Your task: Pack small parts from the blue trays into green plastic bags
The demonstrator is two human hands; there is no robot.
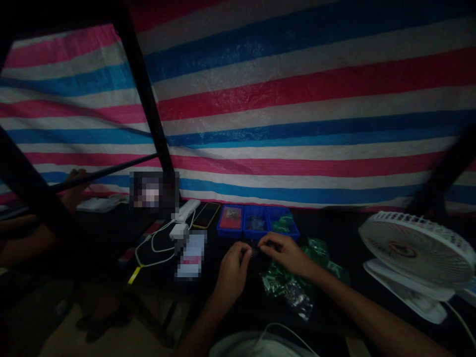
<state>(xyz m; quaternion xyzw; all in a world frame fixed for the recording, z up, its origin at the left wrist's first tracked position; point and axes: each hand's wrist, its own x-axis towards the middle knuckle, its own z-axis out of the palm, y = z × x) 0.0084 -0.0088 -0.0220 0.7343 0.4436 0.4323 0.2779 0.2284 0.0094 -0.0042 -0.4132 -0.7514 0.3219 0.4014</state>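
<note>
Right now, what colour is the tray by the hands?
Blue; the tray shows best in the head view.

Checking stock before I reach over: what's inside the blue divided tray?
The blue tray has three compartments: small items on a red sheet at left, dark bits in the middle, green packets at right. Whatever lies beneath them is hidden.

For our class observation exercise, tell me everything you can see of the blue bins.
Three open blue plastic bins stand side by side in a row on a dark table. The left one holds a reddish sheet with small items, the middle one dark small items, the right one green packets. A phone lies to their left.
</note>
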